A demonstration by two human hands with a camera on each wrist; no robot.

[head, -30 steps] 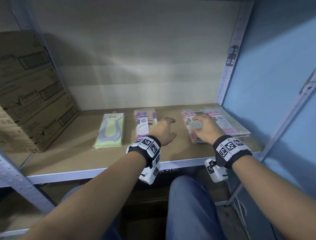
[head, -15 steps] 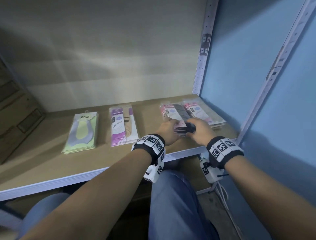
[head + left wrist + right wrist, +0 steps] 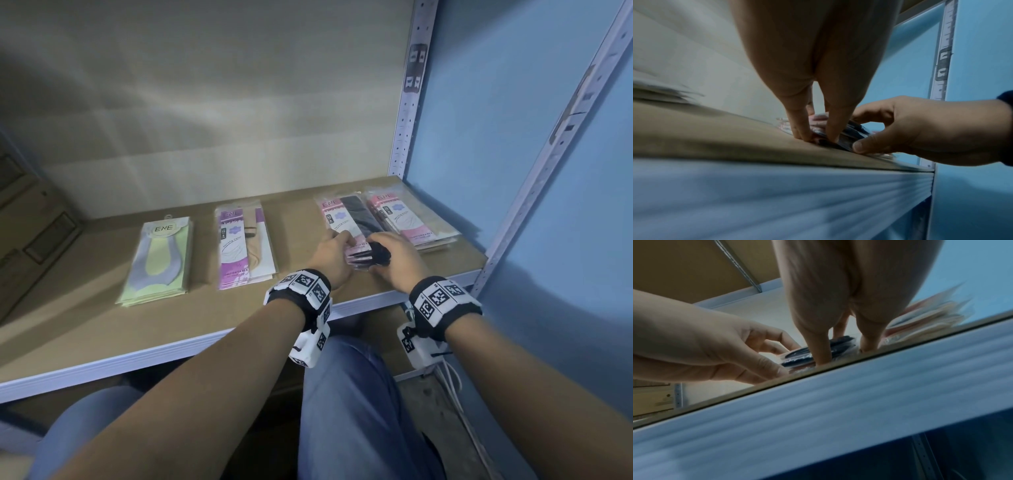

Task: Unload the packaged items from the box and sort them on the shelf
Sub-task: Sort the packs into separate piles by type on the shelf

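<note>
Both hands are at the near end of a pile of pink packs with black socks (image 3: 356, 222) on the shelf (image 3: 205, 322). The left hand (image 3: 330, 255) has its thumb and fingers bent around the left side of the pile, and its fingertips (image 3: 805, 136) push down on the bottom pack. The right hand (image 3: 399, 262) curls around the right side and pinches the black end of the packs. Just beside this pile, near the blue wall (image 3: 496, 137), lies another pink pile (image 3: 407, 219). Further left lie a purple pile (image 3: 243, 245) and a green pile (image 3: 159, 257), well apart from each other. The person's knee in blue jeans (image 3: 356, 404) sits below the shelf
</note>
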